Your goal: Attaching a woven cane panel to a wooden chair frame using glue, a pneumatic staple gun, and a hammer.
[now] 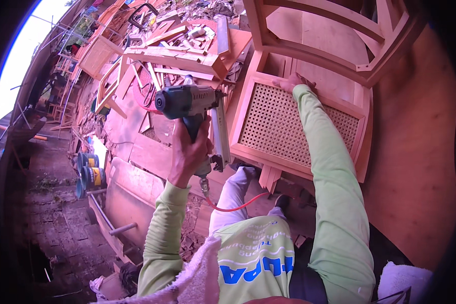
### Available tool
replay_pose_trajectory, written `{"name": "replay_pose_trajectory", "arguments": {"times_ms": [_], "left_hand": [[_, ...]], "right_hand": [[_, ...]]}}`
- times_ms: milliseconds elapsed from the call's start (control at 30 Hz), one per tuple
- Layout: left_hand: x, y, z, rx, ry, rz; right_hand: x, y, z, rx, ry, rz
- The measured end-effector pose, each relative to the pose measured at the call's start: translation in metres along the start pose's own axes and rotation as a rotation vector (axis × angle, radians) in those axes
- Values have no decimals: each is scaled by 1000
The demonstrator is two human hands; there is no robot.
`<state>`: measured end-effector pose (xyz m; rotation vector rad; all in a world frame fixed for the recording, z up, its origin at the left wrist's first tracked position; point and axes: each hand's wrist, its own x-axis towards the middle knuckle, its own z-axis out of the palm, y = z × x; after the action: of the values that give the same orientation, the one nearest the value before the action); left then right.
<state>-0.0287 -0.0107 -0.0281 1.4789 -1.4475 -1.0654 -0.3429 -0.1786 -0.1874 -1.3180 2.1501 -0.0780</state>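
Observation:
My left hand (190, 152) is closed round the handle of a nail gun (187, 100), dark and silver, held upright in the air left of the chair frame. A red air hose (238, 206) runs from the gun's lower end. A cane panel (283, 124), woven mesh in a wooden border, lies on a wooden chair frame (361, 101) in front of me. On the panel's far rail rests my right hand (298, 82), its fingers spread along the wood; some fingertips are hard to make out. The gun's nose is apart from the panel.
Offcuts and a thick wooden beam (177, 60) are heaped beyond the gun. Another wooden frame (334, 40) stands at the far right, beside a broad wooden board (410, 152). At the left are dark buckets (92, 176) and a low bench with a metal bar (104, 213).

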Motion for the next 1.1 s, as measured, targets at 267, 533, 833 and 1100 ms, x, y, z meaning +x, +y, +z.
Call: {"name": "replay_pose_trajectory", "arguments": {"times_ms": [267,533,833,1100], "left_hand": [[-49,-53,-50,-154,99,-136],[-57,-79,-66,-160,109,-199],[-60,-71,-64,-156,64,-195],[-61,-58,-59,-154,42,-173]], "right_hand": [[9,35,13,39,-29,-288],[-7,51,38,112,413,-510],[5,68,56,53,559,-619],[4,68,59,-21,677,-799]]}}
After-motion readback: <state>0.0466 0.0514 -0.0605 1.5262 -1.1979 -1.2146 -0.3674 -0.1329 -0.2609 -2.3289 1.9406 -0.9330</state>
